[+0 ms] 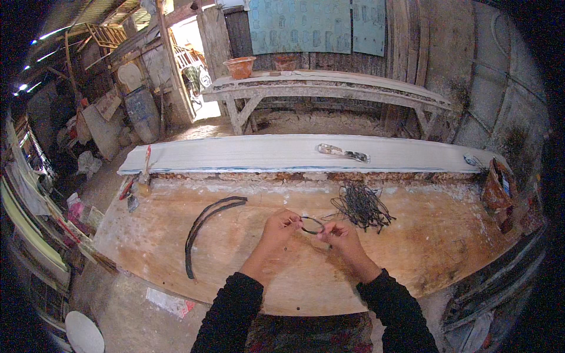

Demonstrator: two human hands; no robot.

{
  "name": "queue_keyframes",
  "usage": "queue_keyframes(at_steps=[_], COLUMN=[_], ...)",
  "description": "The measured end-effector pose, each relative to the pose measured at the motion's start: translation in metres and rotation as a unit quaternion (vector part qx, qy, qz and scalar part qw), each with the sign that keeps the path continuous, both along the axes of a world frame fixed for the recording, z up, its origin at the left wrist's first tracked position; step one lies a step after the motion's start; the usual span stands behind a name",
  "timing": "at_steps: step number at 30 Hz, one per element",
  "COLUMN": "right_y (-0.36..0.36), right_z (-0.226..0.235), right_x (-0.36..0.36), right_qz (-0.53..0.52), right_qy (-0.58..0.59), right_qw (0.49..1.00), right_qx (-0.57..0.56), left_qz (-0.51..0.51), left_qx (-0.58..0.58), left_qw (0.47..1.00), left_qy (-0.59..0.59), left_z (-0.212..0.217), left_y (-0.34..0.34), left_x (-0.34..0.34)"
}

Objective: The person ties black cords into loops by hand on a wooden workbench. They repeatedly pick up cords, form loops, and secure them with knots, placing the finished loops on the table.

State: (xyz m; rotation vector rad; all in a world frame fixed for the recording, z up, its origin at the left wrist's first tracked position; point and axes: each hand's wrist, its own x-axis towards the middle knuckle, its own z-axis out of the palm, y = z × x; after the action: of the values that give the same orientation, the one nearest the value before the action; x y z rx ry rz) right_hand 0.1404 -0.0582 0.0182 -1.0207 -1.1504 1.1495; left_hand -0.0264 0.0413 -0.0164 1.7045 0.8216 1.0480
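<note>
Both hands up over the wooden workbench (247, 276): left hand (278, 226) & right hand (336, 234) each pinch one side of a small dark wire loop (312, 225), w/ tangled wire pile (360, 206) just beyond.

A rough, cluttered craft workshop. A worn, stained wooden worktable (412, 247) carries a long white plank (265, 154) and a heap of dark wire pieces (360, 206), with a rough bench (329, 88) holding clay pots (240, 67) against plank walls, beside stacked timber and scrap.
</note>
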Motion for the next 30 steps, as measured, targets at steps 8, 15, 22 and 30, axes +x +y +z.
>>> queue_keyframes(at_steps=[8, 15, 22, 30], right_y=[0.026, 0.031, 0.03, 0.003], right_z=[-0.015, -0.03, -0.034, -0.011], right_x=[0.031, 0.033, 0.037, 0.003], right_qz=[-0.266, -0.249, -0.288, -0.036], right_qy=[-0.11, -0.045, -0.176, -0.089], right_qw=[0.958, 0.966, 0.938, 0.995], right_qx=[-0.004, 0.041, 0.076, 0.027], left_qz=[-0.268, -0.28, -0.109, 0.247], left_qx=[0.09, 0.087, 0.034, 0.025], left_qw=[0.957, 0.954, 0.99, 0.968], left_qy=[0.071, 0.071, 0.083, 0.033], left_z=[0.033, 0.032, 0.034, 0.024], left_y=[-0.05, -0.045, -0.038, 0.002], left_x=[0.014, 0.017, 0.011, -0.009])
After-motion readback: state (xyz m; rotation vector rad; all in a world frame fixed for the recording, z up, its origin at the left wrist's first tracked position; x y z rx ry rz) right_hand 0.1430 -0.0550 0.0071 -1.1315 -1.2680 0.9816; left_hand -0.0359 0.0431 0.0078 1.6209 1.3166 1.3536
